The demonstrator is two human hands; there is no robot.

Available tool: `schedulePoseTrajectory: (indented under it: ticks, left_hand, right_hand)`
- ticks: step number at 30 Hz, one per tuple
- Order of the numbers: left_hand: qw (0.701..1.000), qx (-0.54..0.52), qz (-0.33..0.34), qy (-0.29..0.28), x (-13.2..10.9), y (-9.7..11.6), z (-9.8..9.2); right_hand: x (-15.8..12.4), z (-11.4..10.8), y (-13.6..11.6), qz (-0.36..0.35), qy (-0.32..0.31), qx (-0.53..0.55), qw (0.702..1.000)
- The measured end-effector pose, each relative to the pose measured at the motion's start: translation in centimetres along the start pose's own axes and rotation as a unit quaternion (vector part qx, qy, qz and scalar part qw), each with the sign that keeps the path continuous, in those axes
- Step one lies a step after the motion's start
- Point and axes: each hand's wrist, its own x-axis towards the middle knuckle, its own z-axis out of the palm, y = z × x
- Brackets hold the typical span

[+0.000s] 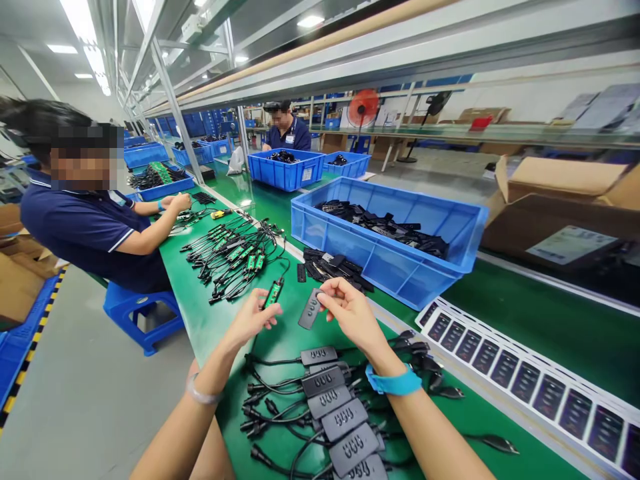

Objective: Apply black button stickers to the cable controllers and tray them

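Note:
My left hand [253,319] pinches a small green circuit board [273,293] with a black cable attached, held just above the green bench [210,320]. Close beside it, my right hand [350,312], with a blue wristband, grips a grey cover with button holes [309,309]. In front of me lies a row of several assembled grey controllers with black cables [335,413]. A heap of green boards with cables [235,257] lies further along the bench to the left. Loose black shells [333,267] are piled beside a blue bin.
A big blue bin of black shells [390,240] stands at the right of my hands. A sheet of dark labels [525,380] lies along the right rail. A seated person [90,207] works at the left; another sits behind far blue bins [286,167]. Cardboard boxes [560,207] stand right.

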Motion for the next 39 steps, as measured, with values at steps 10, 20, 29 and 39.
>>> schedulePoseTrajectory:
  ticks: [10,20,29,39]
  left_hand:
    - [0.888,-0.414,-0.066,-0.189,-3.7,2.9,3.0]
    - [0.924,-0.352,0.005,-0.149,-4.4,3.7,4.1]
    - [0.974,-0.135,0.149,-0.105,-5.2,3.8,4.1]
    - [0.981,0.01,0.177,-0.081,-5.6,5.1,3.2]
  right_hand:
    - [-0.7,0.5,-0.9,0.006,0.018,-0.006,1.0]
    - [-1.0,0.9,-0.5,0.019,0.01,-0.011,1.0]
    - [-0.7,0.3,-0.7,0.026,-0.094,0.024,0.995]
    - [-1.3,0.9,-1.2,-0.048,-0.058,-0.019,0.997]
